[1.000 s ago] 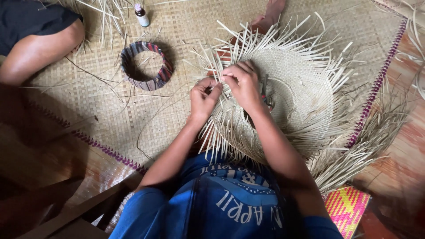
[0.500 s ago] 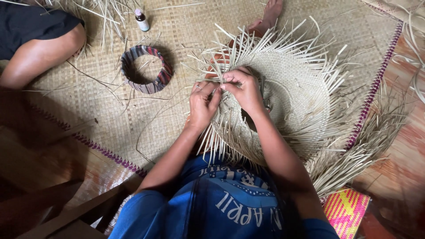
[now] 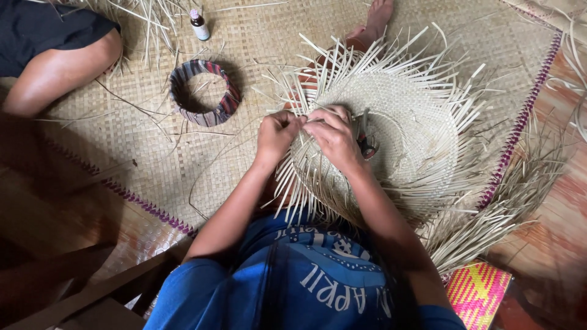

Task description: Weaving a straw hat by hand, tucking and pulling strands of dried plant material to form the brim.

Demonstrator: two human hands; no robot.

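Note:
A round piece of pale straw weaving (image 3: 403,122), with loose strips sticking out all around its edge, rests over my lap and legs. My left hand (image 3: 276,134) pinches straw strips at the weaving's left edge. My right hand (image 3: 333,135) meets it there, fingers closed on the same strips. A small dark tool with red handles (image 3: 367,142) lies on the weaving just right of my right hand. My foot (image 3: 376,17) shows beyond the weaving.
A woven straw mat (image 3: 153,153) with a purple border covers the floor. A striped woven ring (image 3: 205,93) lies to the left, a small brown bottle (image 3: 199,24) beyond it. Another person's leg (image 3: 58,70) is at the upper left. Loose straw bundles (image 3: 489,226) and a pink-yellow woven piece (image 3: 477,293) lie right.
Both hands have stayed at the left edge of the weaving, working the strips with small finger movements. The view has shifted slightly.

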